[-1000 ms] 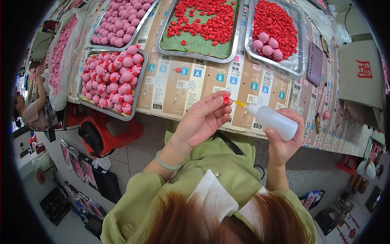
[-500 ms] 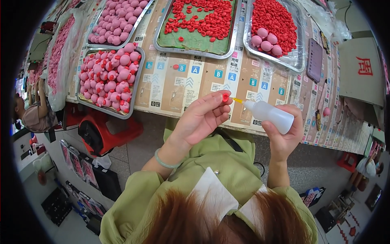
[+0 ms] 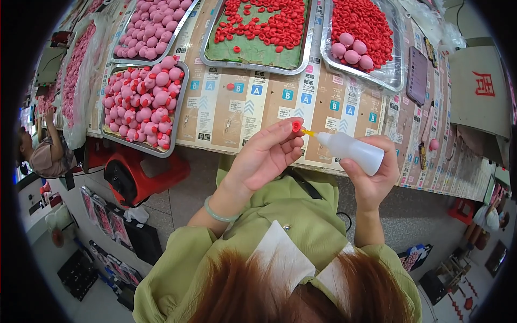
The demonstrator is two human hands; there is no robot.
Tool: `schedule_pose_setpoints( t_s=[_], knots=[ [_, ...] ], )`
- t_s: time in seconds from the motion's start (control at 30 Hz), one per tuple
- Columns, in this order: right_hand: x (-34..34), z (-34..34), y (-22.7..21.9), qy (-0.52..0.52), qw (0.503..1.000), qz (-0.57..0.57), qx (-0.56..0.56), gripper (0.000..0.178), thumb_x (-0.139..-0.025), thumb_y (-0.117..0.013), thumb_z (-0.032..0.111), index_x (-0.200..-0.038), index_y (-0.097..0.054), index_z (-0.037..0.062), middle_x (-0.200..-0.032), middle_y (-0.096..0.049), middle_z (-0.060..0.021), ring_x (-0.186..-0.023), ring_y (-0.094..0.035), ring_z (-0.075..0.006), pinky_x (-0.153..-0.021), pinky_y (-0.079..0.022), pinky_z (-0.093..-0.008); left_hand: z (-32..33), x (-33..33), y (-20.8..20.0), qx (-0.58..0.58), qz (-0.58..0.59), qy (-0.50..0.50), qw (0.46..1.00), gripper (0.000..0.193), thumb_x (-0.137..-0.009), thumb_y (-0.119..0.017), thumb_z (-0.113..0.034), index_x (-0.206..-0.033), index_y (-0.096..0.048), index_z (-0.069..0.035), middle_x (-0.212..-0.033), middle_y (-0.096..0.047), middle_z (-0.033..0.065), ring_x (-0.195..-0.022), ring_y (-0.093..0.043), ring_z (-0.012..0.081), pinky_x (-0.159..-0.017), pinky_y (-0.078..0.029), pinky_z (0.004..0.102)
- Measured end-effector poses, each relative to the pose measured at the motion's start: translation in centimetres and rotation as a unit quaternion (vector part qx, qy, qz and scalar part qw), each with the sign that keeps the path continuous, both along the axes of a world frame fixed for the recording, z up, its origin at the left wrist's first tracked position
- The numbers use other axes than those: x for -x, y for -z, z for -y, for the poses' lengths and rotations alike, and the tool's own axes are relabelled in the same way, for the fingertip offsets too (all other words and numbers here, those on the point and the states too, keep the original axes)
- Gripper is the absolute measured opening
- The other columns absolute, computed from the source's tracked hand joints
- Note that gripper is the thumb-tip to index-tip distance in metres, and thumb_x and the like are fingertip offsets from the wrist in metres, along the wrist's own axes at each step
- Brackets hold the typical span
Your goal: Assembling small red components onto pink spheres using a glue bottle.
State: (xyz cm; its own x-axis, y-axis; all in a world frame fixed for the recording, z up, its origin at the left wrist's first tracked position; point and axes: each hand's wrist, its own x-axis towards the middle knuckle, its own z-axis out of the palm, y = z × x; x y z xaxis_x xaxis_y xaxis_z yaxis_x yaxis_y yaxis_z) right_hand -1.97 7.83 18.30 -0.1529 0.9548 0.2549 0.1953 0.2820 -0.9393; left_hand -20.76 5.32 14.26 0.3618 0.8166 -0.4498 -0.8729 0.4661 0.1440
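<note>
Between thumb and fingertips, my left hand (image 3: 272,151) pinches a small red cup-shaped piece (image 3: 296,126), its hollow facing the right. My right hand (image 3: 374,175) is wrapped round a white squeeze bottle (image 3: 355,152) with a yellow tip (image 3: 308,133). The bottle lies tilted, and its tip points at the red piece, touching it or very close to it. Beyond my hands, a metal tray (image 3: 256,68) with a green lining holds many red pieces. At the left, another tray (image 3: 180,116) is heaped with pink balls (image 3: 137,102) that have red parts on them.
A tray (image 3: 401,70) at the back right holds red pieces and several pink balls. Plain pink balls (image 3: 153,27) fill the far-left tray. A phone (image 3: 417,75) and a lone pink ball (image 3: 434,144) lie at right. A red stool (image 3: 156,172) stands below the table; someone (image 3: 46,142) sits further left.
The bottle's yellow tip has come closer to the red piece as my right hand shifted slightly left. My left hand keeps its pinch on the piece.
</note>
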Motion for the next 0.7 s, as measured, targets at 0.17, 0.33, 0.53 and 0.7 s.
schedule_pose_setpoints(
  t_s=[0.17, 0.33, 0.53, 0.7],
  knots=[
    [-0.1, -0.1, 0.0, 0.024, 0.994, -0.065, 0.085, 0.037, -0.062, -0.072, 0.007, -0.091, -0.049, 0.0014, -0.083, -0.051, -0.0046, -0.075, -0.050, -0.0113, -0.066, -0.040, -0.0227, 0.1, 0.3, 0.2, 0.002, 0.005, -0.005, 1.000, 0.023, -0.087, -0.043, -0.012, -0.107, -0.047, 0.000, -0.090, -0.055, 0.0065, -0.079, -0.055, 0.0118, -0.071, -0.047, 0.0234],
    [-1.4, -3.1, 3.5, 0.028, 0.980, -0.047, 0.193, 0.038, -0.067, -0.066, 0.004, -0.098, -0.045, 0.0021, -0.085, -0.051, -0.0051, -0.081, -0.051, -0.0133, -0.073, -0.041, -0.0249, 0.0, 1.8, 1.1, -0.003, -0.033, -0.053, 0.998, 0.022, -0.085, -0.044, -0.006, -0.107, -0.047, -0.002, -0.098, -0.054, 0.0088, -0.086, -0.055, 0.0143, -0.075, -0.047, 0.0246],
    [1.4, -6.9, 7.4, -0.012, 0.996, 0.044, 0.077, 0.036, -0.070, -0.063, 0.003, -0.101, -0.043, 0.0020, -0.092, -0.052, -0.0075, -0.087, -0.052, -0.0138, -0.078, -0.040, -0.0258, -0.1, 1.9, 0.9, -0.003, -0.058, -0.067, 0.996, 0.020, -0.083, -0.048, -0.005, -0.103, -0.048, -0.003, -0.099, -0.054, 0.0084, -0.088, -0.054, 0.0140, -0.076, -0.047, 0.0241],
    [0.3, -7.8, 5.2, -0.071, 0.988, 0.133, 0.031, 0.047, -0.068, -0.064, 0.005, -0.109, -0.042, 0.0021, -0.098, -0.050, -0.0076, -0.089, -0.051, -0.0164, -0.078, -0.041, -0.0288, 0.1, 2.3, 0.8, -0.010, -0.061, -0.084, 0.995, 0.021, -0.083, -0.048, -0.003, -0.104, -0.047, -0.002, -0.099, -0.054, 0.0090, -0.088, -0.054, 0.0140, -0.075, -0.047, 0.0233]
  ],
)
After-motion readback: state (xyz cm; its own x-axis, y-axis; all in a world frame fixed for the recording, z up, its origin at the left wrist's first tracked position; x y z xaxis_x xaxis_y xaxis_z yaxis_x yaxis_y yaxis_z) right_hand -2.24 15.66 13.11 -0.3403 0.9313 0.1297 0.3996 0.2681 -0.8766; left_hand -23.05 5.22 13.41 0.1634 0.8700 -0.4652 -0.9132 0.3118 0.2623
